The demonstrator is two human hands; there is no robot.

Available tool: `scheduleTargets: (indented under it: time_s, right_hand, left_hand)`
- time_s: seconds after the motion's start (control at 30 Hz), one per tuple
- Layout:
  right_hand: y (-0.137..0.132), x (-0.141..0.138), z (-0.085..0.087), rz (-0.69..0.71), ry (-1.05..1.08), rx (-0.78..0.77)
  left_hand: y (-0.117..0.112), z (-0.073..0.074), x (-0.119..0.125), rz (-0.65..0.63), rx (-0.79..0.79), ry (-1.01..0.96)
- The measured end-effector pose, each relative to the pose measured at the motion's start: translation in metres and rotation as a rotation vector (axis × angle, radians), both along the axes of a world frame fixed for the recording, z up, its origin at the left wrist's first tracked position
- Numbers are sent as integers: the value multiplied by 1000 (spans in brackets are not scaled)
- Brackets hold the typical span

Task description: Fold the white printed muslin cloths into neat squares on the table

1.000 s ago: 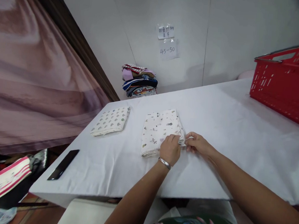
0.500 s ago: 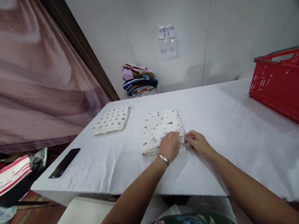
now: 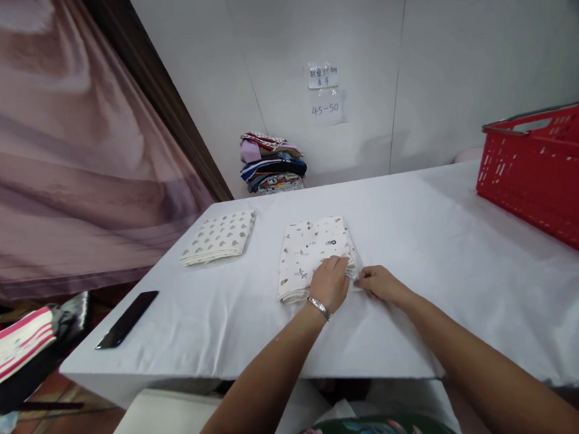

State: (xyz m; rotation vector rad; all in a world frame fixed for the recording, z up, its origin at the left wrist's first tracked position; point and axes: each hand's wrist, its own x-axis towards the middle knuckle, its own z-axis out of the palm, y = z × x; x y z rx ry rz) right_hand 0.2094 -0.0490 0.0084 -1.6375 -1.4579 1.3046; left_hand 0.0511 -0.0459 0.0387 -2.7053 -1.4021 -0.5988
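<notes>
Layered edge of the folded white printed cloth (image 3: 310, 242) was best evened with light tension

The cloth was set near the middle of the white-covered table (image 3: 418, 240), apart from the folded white cloth with grey motifs (image 3: 222, 235) on the left. The bare left hand (image 3: 329, 285), with a silvery metal bangle (image 3: 319, 307) at the wrist, was laid over the near right corner; whether any layer was gripped beneath could not be told. At the right edge, the layers were bunched, and a loose bit appeared to be pinched between thumb and fingers of the bare right hand (image 3: 380, 284). The step in hand was judged to be the evening of that edge. For this, the top was best pressed flat, the pinched layer drawn gently outward, and the creases smoothed before release.
</notes>
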Motion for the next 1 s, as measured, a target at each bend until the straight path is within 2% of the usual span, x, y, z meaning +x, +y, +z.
scheduleTargets:
  time_s: [0.17,0.33,0.6,0.67,0.83,1.0]
  right_hand:
    - [-7,4,-6,-68,300,-60]
    - [-8,-2,-10,-126,506,-107]
    - [-17,-1,2,-153,731,-32]
    - [-19,0,4,-147,705,-12]
    - [-19,-5,2,-172,441,44]
    - [-17,-7,-4,-179,351,66]
  left_hand:
    - [-4,-4,2,-27,-3,13]
    - [-6,-7,4,-24,8,-8]
    - [-11,-10,9,21,-25,32]
    - [-13,-11,11,20,-26,54]
    - [-20,-17,17,3,-4,95]
    - [-26,-16,17,-15,-66,-37]
